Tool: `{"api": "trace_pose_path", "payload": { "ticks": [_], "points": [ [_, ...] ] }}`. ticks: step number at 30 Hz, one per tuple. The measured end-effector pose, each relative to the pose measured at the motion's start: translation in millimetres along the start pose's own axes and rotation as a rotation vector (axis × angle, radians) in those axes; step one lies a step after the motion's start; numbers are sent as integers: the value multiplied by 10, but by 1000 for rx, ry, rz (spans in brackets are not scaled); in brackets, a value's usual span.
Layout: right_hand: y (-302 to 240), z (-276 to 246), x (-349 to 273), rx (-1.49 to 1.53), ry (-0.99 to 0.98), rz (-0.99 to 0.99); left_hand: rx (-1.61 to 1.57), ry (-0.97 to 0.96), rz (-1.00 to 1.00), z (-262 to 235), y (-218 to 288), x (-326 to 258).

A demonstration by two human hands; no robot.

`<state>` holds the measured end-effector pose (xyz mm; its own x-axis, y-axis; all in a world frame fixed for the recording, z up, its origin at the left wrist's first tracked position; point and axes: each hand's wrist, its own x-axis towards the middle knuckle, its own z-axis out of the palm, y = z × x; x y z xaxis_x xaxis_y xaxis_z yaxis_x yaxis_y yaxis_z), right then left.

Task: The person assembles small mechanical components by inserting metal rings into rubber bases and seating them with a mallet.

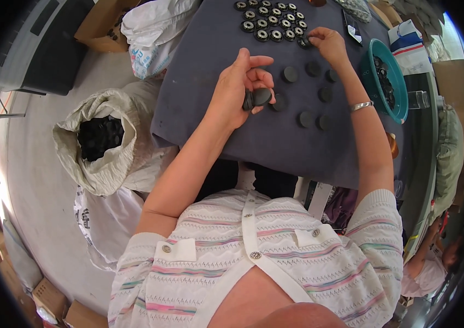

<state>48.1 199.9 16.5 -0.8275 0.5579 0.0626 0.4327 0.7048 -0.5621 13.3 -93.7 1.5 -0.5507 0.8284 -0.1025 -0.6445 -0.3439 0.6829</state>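
While my left hand [240, 87] grips a short stack of black discs [257, 98] above the counter [199, 104], my right hand [327, 44] pinches one ringed part [304, 42] at the rows' edge; next, seat it in line.
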Motion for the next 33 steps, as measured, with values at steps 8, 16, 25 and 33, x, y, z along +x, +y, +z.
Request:
{"api": "trace_pose_path", "payload": {
  "ticks": [8,16,25,33],
  "points": [
    [-93,43,-116,-6,-92,-33,-9,-14,22,-5,-4,5],
    [-126,4,-64,114,-255,-13,-102,7,12,-13,-13,12],
    [-196,-48,-154,-37,-238,-82,-41,21,-6,-17,11,-14],
    [-161,-86,-183,-34,-211,-89,-41,24,-27,-7,2,-8]
  ]
}}
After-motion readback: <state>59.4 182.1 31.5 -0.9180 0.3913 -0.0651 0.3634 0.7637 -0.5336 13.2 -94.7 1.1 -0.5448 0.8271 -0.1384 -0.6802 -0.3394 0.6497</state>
